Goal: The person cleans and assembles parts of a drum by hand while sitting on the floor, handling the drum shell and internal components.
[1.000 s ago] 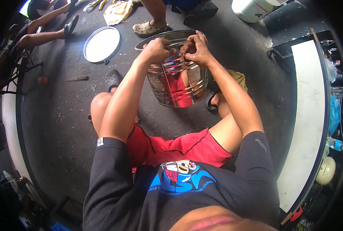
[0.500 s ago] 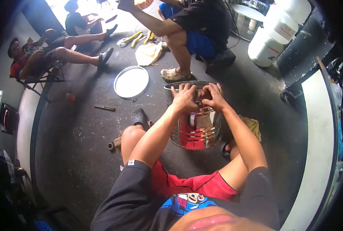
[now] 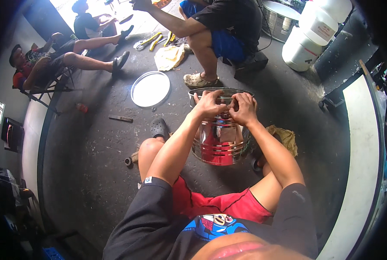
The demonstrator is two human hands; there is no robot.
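Observation:
A shiny metal drum shell (image 3: 219, 147) with ridged bands stands on the floor between my bent legs. My left hand (image 3: 208, 104) is closed over its upper near edge, fingers curled at the rim. Beside it, my right hand (image 3: 243, 108) also grips the drum's top, fingers bent over and thumb turned inward. Whatever small part lies between the two thumbs is too hidden to make out. A round white disc (image 3: 150, 87) lies beyond, to the left, with a thin metal tool (image 3: 120, 118) on the floor nearer me.
Co-workers sit left (image 3: 44, 69), behind (image 3: 87, 26) and ahead (image 3: 219, 30). A yellowish cloth (image 3: 168, 58) and yellow-handled tools (image 3: 152, 43) lie ahead. White containers (image 3: 302, 50) stack back right. A pale board (image 3: 349, 164) runs along the right; a khaki cloth (image 3: 284, 136) lies beside the drum.
The view has tilted up from a second ago, bringing more of the room in. Both hands stay on the drum's top, with slight shifts of the fingers.

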